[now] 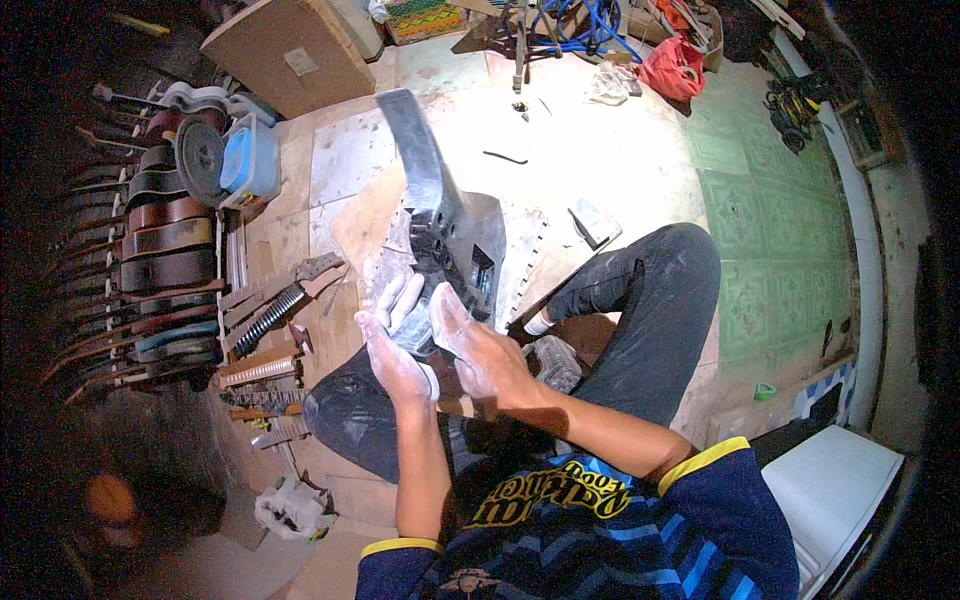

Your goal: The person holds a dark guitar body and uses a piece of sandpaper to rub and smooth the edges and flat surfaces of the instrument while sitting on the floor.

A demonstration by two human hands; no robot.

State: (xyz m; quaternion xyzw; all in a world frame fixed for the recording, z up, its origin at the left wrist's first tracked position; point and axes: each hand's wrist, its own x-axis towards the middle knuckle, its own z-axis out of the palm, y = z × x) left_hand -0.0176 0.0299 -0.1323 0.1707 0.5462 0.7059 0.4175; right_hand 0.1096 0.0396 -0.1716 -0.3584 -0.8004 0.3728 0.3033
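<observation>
grey dusty guitar body set before bent legs | left hand and right hand held at its near end, both dusted white, grip cannot be told | guitars racked at left | red bag seen beyond

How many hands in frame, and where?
2: left hand and right hand, side by side at the near end of the grey guitar body. Dark picture edges could hide others.
</observation>
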